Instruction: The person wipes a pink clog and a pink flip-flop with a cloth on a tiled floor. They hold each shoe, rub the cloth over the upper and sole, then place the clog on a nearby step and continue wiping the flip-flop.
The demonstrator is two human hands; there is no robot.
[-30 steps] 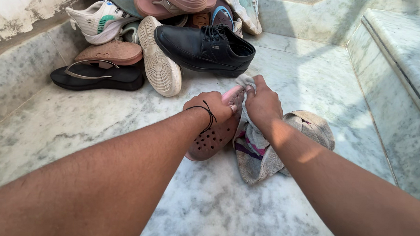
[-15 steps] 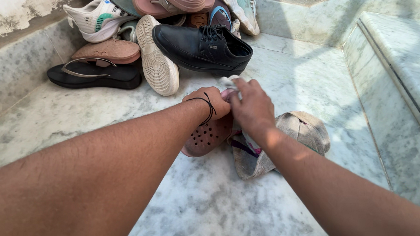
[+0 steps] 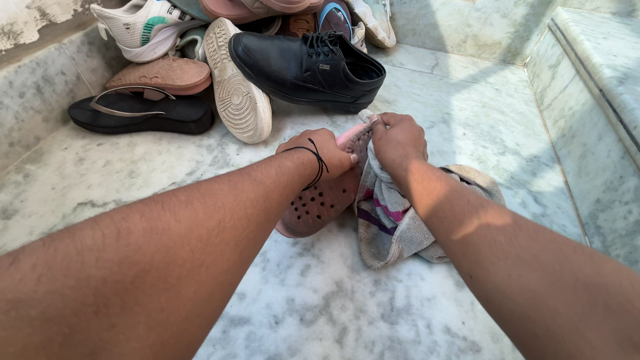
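My left hand [image 3: 321,152], with a black band at the wrist, grips a brown-pink perforated clog [image 3: 317,207] that rests on the marble floor. My right hand [image 3: 398,142] is closed on a grey cloth with pink and purple stripes [image 3: 391,220] and presses it against the clog's pink strap near the heel. The rest of the cloth drapes down onto the floor to the right of the clog.
A pile of footwear sits in the far left corner: a black lace-up shoe [image 3: 307,68], an upturned white-soled sneaker [image 3: 239,88], a black flip-flop [image 3: 141,112], a tan sandal [image 3: 161,75], a white-green sneaker [image 3: 142,24]. A marble step [image 3: 617,86] rises on the right.
Both hands have stayed on the clog, and the right hand with the cloth has shifted slightly left along the strap. The view has drifted a little.
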